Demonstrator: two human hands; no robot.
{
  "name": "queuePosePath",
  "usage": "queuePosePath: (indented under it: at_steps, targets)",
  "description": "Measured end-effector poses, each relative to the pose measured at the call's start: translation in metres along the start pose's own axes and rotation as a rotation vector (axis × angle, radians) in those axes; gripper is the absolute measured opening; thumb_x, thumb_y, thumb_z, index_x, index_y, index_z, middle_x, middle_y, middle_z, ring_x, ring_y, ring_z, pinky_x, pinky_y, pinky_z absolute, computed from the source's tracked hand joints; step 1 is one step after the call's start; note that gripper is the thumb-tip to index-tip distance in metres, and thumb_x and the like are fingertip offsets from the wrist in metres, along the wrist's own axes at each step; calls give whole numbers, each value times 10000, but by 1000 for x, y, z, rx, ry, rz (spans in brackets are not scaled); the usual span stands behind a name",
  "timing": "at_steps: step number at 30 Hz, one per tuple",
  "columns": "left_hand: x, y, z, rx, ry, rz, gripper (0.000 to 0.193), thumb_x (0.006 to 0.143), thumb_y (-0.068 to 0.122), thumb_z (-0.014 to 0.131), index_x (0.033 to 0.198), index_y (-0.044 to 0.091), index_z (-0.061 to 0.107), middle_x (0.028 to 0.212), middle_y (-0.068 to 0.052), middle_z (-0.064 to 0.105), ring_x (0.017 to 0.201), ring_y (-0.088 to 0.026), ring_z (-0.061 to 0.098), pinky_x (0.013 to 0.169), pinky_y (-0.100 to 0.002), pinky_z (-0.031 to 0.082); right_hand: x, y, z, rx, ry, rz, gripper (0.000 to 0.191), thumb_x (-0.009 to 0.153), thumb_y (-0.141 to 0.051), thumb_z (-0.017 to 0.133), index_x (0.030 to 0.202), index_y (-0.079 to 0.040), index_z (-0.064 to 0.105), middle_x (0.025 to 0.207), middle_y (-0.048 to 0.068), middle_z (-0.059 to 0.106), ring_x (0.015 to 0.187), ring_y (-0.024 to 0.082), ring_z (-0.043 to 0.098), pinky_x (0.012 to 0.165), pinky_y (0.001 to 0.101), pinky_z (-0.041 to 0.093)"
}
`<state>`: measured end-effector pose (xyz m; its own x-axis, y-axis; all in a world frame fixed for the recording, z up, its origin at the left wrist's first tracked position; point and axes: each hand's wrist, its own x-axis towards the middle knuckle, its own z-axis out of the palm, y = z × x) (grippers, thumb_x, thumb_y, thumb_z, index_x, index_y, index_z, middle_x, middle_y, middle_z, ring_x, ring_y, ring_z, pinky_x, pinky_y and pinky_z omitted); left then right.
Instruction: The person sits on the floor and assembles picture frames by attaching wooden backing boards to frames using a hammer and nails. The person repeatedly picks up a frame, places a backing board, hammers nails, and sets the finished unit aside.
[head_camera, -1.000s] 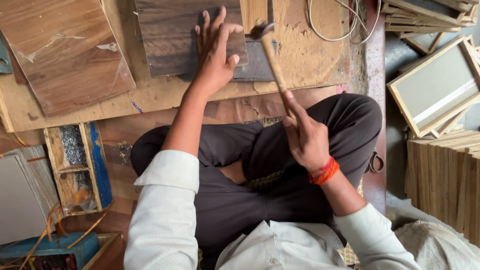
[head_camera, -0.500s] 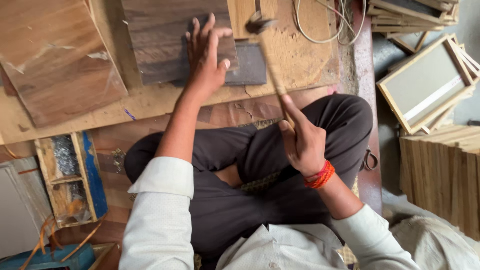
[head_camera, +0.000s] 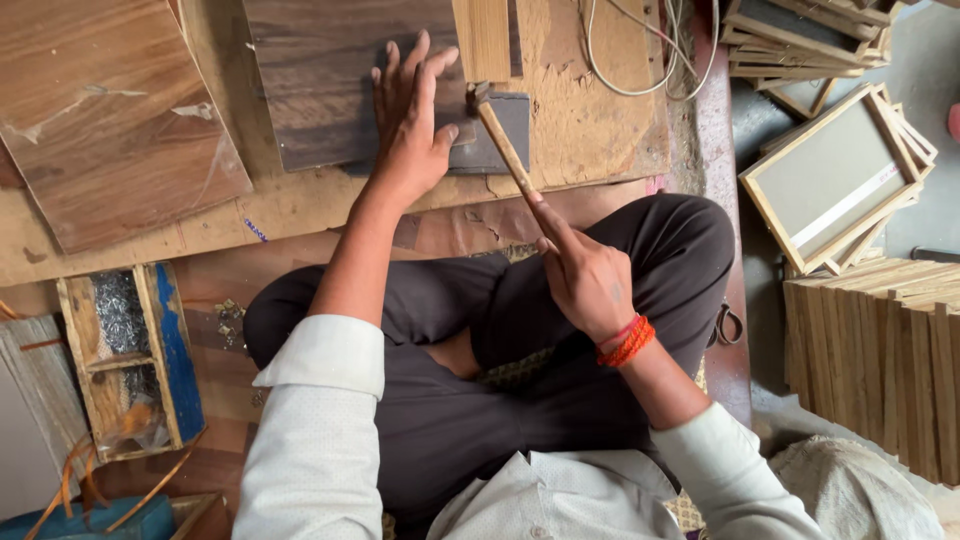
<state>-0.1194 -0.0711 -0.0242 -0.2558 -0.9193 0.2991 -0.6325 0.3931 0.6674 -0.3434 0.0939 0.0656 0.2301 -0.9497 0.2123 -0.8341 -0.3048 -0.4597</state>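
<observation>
At the far left a small wooden tray (head_camera: 125, 360) with a blue side sits on the floor, one of its compartments full of small metal nails. Above it a broad reddish wood panel (head_camera: 110, 110) lies flat on the low desk (head_camera: 300, 200), its surface scuffed with pale patches. The person sits cross-legged before the desk in dark trousers and a white shirt.

Next along, the left hand (head_camera: 412, 125) is stretched forward and pressed palm down, fingers spread and flat, on a dark wood board (head_camera: 320, 80) that rests on the desk. It grips nothing; it simply bears on the board, with the thumb out toward a grey block (head_camera: 500, 140) that lies just beside and partly under the board's near edge.

Right of that, the hammer (head_camera: 505, 145) has a pale wooden handle that slants up from the right hand (head_camera: 585, 275), and its head sits at the grey block, close to the left thumb. The right hand is clenched around the lower end of the handle, forefinger laid along it, an orange-red thread band at the wrist.

Further right a pale cable (head_camera: 640, 70) loops over the desk's sawdust-coloured top. Beyond the desk's edge, wooden frames (head_camera: 835, 175) lie stacked, and thin wood slats (head_camera: 880, 350) stand in a close row.
</observation>
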Motion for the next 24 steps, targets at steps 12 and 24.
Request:
queuePosePath:
  at_steps: [12,24]
  targets:
    - [-1,6,-5,-68,22,27,853,896,-29,775,1589,188,327,1696,-150,258,1596,-425,158,1301,-581,78,-22,-10,-18,278,-92,130,575,989,-134,649,1529,-119,453,906,173,691,750,320,699,622,374,520]
    - [-32,62,-36,249,61,214,414,896,135,631,1302,163,708,1528,-168,512,1442,-384,437,1218,-543,304,-144,14,-71,852,-605,274,385,1103,-213,619,1417,8,601,1115,97,685,949,193,651,804,375,514]
